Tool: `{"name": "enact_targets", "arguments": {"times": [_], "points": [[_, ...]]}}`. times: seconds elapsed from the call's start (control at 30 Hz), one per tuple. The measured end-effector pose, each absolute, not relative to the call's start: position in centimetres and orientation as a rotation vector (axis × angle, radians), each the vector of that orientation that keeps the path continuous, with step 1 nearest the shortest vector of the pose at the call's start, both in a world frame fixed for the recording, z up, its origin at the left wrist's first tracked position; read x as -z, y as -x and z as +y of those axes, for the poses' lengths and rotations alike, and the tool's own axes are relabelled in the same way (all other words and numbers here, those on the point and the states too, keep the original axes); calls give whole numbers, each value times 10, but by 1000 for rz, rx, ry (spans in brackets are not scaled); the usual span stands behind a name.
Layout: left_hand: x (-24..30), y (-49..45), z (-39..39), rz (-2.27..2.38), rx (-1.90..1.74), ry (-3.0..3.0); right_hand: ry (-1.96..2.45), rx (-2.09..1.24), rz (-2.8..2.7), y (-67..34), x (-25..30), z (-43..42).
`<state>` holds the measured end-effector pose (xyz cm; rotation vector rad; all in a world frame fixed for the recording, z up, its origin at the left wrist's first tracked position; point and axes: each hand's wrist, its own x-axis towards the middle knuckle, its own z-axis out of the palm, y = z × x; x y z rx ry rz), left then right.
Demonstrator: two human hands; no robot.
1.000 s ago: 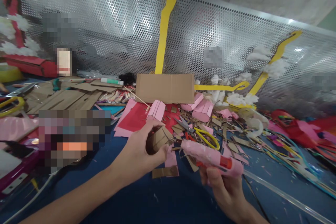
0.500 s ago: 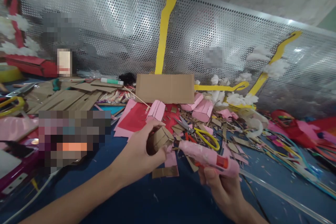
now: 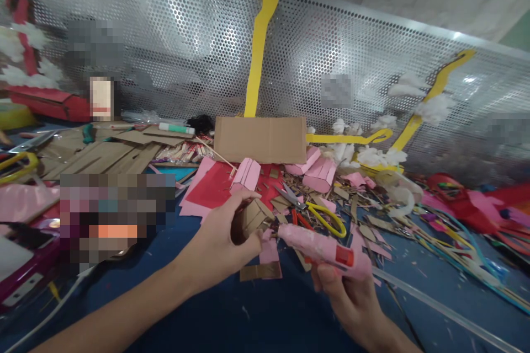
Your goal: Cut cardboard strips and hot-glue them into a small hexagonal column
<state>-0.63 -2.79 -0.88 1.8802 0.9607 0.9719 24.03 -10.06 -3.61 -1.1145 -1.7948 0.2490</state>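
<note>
Our left grip (image 3: 219, 240) is curved around a small folded cardboard piece (image 3: 255, 215), thumb on the near side and fingers over the far side, so it sits above the middle of the blue table (image 3: 215, 320). Our right grip (image 3: 350, 298) is closed around a pink glue gun (image 3: 314, 245), its nozzle pointing at that piece; we cannot tell whether the tip touches it. A clear stick (image 3: 439, 300) runs out behind the gun. Just below the left thumb lie a pink strip (image 3: 270, 251) and a flat cardboard strip (image 3: 259, 272). Beyond the gun, yellow-handled scissors (image 3: 325, 218) lie open among scraps. Farther off, we see a pink faceted block (image 3: 245, 175) by a red sheet (image 3: 202, 187), then a brown cardboard panel (image 3: 260, 139) with a tall yellow curved shape (image 3: 257, 60) rising behind it, before the perforated metal screen (image 3: 186, 27).
</note>
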Motion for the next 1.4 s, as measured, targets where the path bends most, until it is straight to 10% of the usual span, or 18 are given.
{"name": "enact_targets", "arguments": {"times": [1.4], "points": [[11,7,-27,902,-953,-1829,1158,-198,-1809,-243,35,-101]]}}
